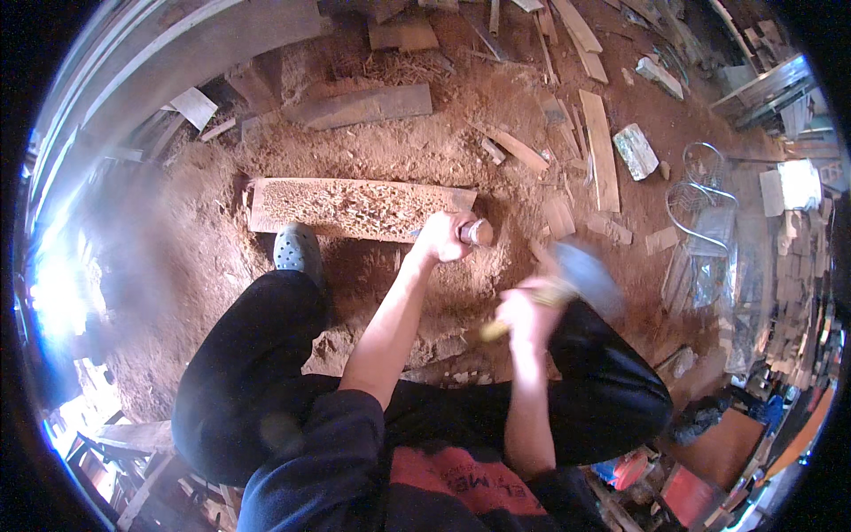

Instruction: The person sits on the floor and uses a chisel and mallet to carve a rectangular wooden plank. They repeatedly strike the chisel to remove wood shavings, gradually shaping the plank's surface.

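A thick wooden board (355, 202) lies on the dirt floor in front of me, its top face covered in carved gouges and loose chips. At the board's right end my left hand (441, 238) is wrapped round a chisel (480, 233); the round butt of its wooden handle points up at me, and its blade is hidden. Lower and to the right, my right hand (528, 315) grips the yellowish handle of a mallet (588, 279). The mallet's large grey-blue head is smeared by motion and stands apart from the chisel, above my right knee.
My left clog (298, 251) rests against the board's near edge. Planks and offcuts (600, 151) lie scattered ahead and to the right. A pale block (636, 152) and a bent wire frame (702, 199) are on the right, beside stacked wood (798, 293).
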